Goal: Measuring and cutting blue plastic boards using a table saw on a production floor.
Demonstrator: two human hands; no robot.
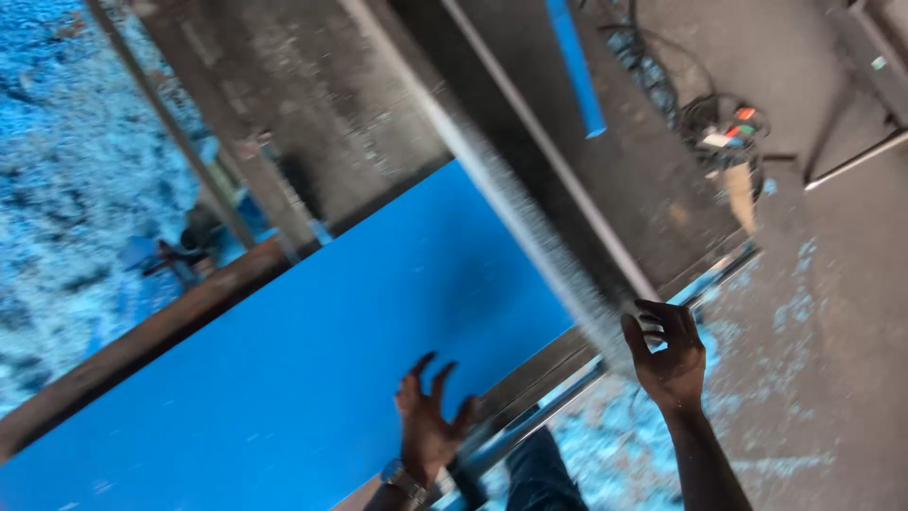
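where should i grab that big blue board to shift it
Probably by the long near edge of the blue board, coming from the person's side. It lies flat, too broad to span, and only that edge, by the metal rail, sits within reach. The left hand already rests near it; the right hand grips a blurred bar.

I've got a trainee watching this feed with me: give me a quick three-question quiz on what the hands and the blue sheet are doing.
1. True or false: the left hand lies flat on the blue sheet.
2. What does the right hand grip? A) long metal bar B) cable bundle C) blue strip
3. What is worn on the left wrist?

Key: 1 true; 2 A; 3 a wristwatch.
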